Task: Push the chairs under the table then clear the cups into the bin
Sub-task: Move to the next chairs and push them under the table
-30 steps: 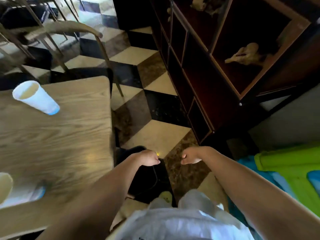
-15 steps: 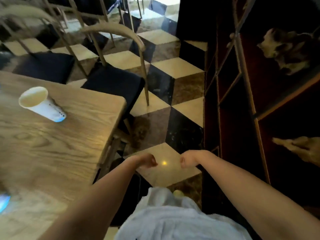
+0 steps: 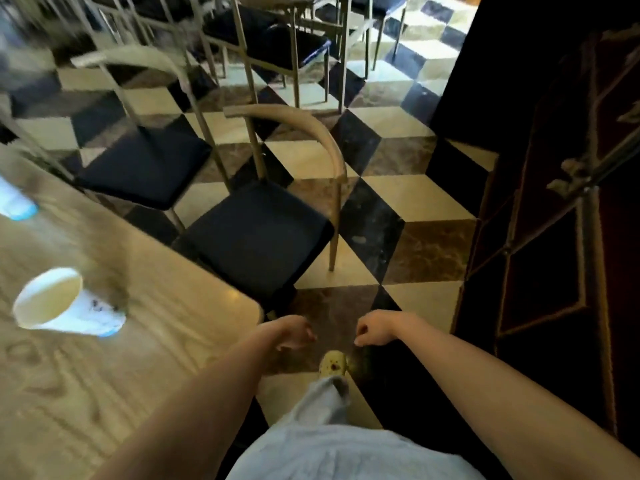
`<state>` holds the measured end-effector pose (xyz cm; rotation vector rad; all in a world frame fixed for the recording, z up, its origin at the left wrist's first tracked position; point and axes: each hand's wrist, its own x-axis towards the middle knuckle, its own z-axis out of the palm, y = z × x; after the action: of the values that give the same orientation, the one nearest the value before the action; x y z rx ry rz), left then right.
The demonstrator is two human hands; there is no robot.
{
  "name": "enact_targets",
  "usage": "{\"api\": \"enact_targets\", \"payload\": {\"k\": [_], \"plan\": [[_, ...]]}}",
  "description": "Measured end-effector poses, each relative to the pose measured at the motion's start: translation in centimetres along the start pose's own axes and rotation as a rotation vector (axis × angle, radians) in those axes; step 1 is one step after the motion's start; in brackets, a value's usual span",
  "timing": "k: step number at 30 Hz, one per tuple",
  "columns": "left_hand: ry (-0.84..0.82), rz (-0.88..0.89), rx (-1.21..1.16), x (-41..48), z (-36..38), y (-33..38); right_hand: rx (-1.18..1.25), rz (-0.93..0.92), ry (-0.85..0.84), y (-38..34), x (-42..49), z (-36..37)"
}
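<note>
Left of both hands, wood desk w/ paper cup lying over; chair ahead on checkered floor. Left hand & right hand fingers loosely curled, holding nothing.

Table: left of the person.
Cup: lying on its side on the table.
Second cup: on the table's far left edge.
Near chair: just beyond the table corner.
Second chair: left of it.
Cabinet: right.

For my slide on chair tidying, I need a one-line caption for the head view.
Empty left hand and right hand approach a pulled-out chair; a cup lies on the table.
</note>
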<state>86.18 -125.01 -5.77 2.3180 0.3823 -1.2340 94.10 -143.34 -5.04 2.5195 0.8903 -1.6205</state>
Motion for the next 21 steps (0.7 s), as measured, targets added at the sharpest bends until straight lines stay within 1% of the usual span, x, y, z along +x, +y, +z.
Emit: {"api": "enact_targets", "payload": {"k": [3, 7, 10, 12, 14, 17, 19, 21], "plan": [[-0.019, -0.01, -0.038, 2.9, -6.6, 1.6, -0.049, 0.011, 0.021, 1.8, 2.1, -6.6], [0.02, 0.002, -0.039, 6.0, -15.0, 4.0, 0.001, 0.014, 0.126, 4.0, 3.8, -15.2], [-0.018, 0.006, -0.129, 8.4, -19.8, 5.2, -0.007, -0.022, 0.117, 5.1, 5.1, -21.8], [0.002, 0.005, -0.186, 10.1, -22.6, 5.5, -0.018, -0.038, 0.125, 5.6, 6.2, -26.2], [0.029, -0.002, -0.233, 12.0, -25.4, 6.0, -0.059, -0.082, 0.143, 5.9, 7.8, -30.7], [0.064, -0.045, -0.307, 14.8, -29.0, 7.1, -0.116, -0.19, 0.224, 6.1, 10.1, -37.2], [0.089, -0.065, -0.4, 16.8, -31.4, 8.5, -0.074, -0.268, 0.276, 6.3, 11.8, -41.5], [0.137, -0.114, -0.516, 18.6, -33.2, 10.1, -0.047, -0.329, 0.284, 6.7, 13.6, -45.2]]}}
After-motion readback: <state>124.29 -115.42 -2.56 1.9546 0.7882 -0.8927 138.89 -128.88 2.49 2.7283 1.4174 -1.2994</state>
